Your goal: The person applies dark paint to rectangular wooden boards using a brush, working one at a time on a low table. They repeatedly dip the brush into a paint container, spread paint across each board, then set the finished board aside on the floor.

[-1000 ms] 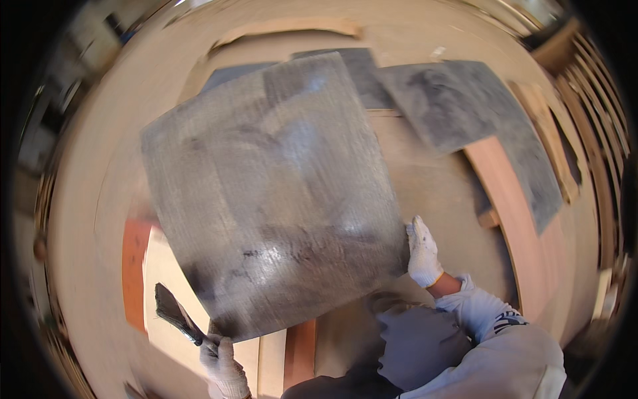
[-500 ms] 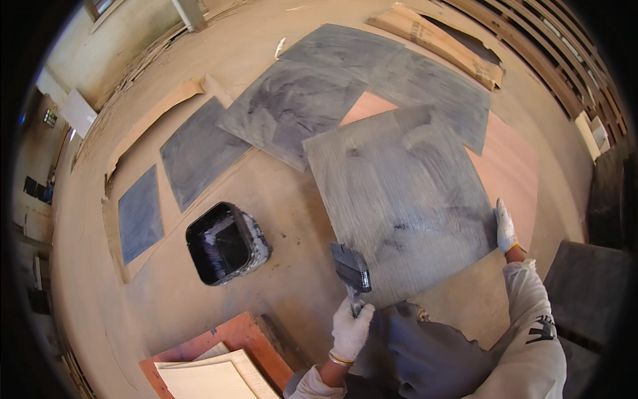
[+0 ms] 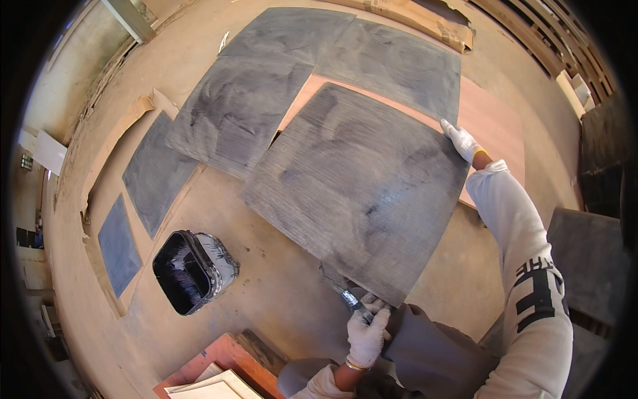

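A square wooden panel point(image 3: 359, 179) with a streaky dark grey coating lies tilted in front of me, a wet shiny patch near its middle. My left hand point(image 3: 367, 338), in a white glove, is closed round the handle of a wide paintbrush point(image 3: 350, 298). The brush's dark bristles lie by the panel's near edge, and the fingers are close to its near corner. At the panel's right corner, my gloved right hand point(image 3: 463, 142) grips the edge with fingers stretched along it. Left of the panel stands a black square bucket point(image 3: 216, 266) with dark paint inside and smears down its side.
Several grey-coated panels point(image 3: 242, 113) lie beyond and to the left. A pinkish bare board point(image 3: 495, 126) shows at right. Near left is a reddish board point(image 3: 226, 356) with pale sheets point(image 3: 222, 386). Torn cardboard point(image 3: 412, 16) lies at the back; dark boards point(image 3: 585, 259) stand right.
The panel has turned, its right corner swinging away from me along with my right hand. My left hand and the brush have come closer to its near corner. The view has shifted.
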`<state>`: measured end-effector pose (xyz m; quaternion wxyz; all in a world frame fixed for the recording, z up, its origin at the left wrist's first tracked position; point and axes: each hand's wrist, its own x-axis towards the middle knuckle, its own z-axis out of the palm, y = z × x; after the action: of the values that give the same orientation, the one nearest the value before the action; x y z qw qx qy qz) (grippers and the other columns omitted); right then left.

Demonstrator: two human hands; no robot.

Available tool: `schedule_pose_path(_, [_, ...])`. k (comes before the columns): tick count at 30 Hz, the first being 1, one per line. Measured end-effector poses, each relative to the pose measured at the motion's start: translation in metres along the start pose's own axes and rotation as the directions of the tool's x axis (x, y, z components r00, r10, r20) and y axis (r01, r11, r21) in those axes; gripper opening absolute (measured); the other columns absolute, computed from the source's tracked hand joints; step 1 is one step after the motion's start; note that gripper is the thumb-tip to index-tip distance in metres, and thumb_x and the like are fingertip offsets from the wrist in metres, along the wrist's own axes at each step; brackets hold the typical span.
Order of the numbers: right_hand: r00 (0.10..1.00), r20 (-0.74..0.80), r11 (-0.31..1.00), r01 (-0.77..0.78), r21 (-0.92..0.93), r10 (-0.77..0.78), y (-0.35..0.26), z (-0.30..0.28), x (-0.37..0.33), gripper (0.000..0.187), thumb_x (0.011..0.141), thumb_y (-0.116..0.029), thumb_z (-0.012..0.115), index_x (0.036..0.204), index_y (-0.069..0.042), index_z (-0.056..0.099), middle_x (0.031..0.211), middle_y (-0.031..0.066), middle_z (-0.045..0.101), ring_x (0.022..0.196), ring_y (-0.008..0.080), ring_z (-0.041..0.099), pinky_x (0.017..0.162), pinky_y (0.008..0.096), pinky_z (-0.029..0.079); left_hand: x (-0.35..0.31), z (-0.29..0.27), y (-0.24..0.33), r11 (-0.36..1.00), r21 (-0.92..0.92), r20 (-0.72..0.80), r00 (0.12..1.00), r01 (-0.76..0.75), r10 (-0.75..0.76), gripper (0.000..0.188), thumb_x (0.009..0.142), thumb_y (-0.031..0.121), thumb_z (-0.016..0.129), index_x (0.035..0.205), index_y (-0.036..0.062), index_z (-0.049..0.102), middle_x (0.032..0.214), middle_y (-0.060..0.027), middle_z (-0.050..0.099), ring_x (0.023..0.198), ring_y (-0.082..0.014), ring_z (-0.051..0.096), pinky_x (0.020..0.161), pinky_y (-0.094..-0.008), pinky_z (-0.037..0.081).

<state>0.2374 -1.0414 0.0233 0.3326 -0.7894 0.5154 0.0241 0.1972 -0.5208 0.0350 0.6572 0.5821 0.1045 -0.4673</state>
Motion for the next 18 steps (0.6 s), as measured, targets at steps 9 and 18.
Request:
schedule_pose_path(9, [0.948,-0.181,0.948,0.218,-0.233,-0.263,-0.006,0.001,0.025,0.069,0.106,-0.059,0.039,0.151,-0.009,0.055,0.152,0.0207,0.057,0.145,0.0422,0.046,0.119,0.045,0.037,0.033,0.042,-0.044,0.945,-0.309,0.307,0.952,0.106,-0.006,0.008,0.098,0.007,0.065,0.101,0.0,0.063,0.076,-0.0076,0.067,0.059,-0.0161,0.063,0.061,-0.0285,0.052])
schedule_pose_path(18, [0.865,-0.48,0.758,0.215,0.616,0.144,0.093,0.109,-0.176,0.06,0.109,-0.027,0.058,0.16,-0.002,0.04,0.162,0.0171,0.047,0.138,0.0282,0.056,0.119,0.0359,0.04,0.07,0.041,-0.065,0.879,-0.406,0.331,0.937,0.25,-0.114,0.009,0.099,0.009,0.063,0.107,0.0047,0.061,0.074,-0.0057,0.063,0.059,-0.019,0.064,0.061,-0.0338,0.055])
